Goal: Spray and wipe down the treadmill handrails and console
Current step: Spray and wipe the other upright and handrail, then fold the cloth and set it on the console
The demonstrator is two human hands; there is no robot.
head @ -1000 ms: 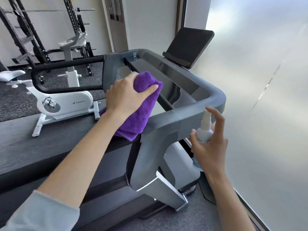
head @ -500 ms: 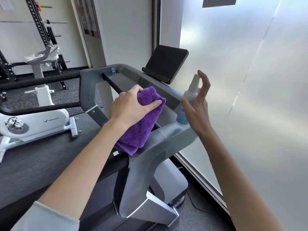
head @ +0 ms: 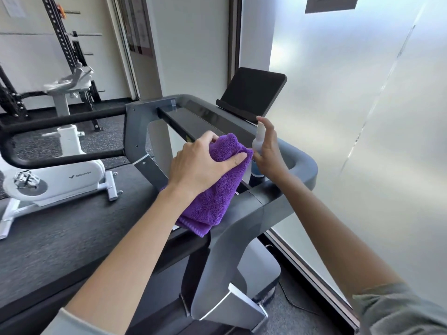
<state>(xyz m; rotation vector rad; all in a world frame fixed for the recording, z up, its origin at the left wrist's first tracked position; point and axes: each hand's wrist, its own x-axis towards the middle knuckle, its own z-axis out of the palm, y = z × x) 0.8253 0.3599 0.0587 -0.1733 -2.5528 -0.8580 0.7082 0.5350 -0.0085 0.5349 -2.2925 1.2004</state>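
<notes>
My left hand [head: 203,163] grips a folded purple cloth [head: 212,194] and holds it against the near end of the grey treadmill console [head: 200,117]. Just right of it, my right hand [head: 269,153] holds a small white spray bottle [head: 258,141] upright over the console's right end, with the index finger raised by the nozzle. The bottle's lower part is hidden behind the cloth and my palm. A dark tablet holder [head: 251,93] stands at the console's far edge. The grey handrail [head: 302,165] curves round the right corner, and a black handrail loop [head: 60,119] reaches left.
A frosted glass wall [head: 362,117] runs close along the right side. The treadmill's dark belt deck [head: 72,226] lies on the left. A white exercise bike [head: 55,175] stands beyond it, with a black rack [head: 65,44] at the back wall.
My right hand has carried the spray bottle up from below the handrail and in over the console beside the cloth. My left hand has kept the cloth on the console's near end.
</notes>
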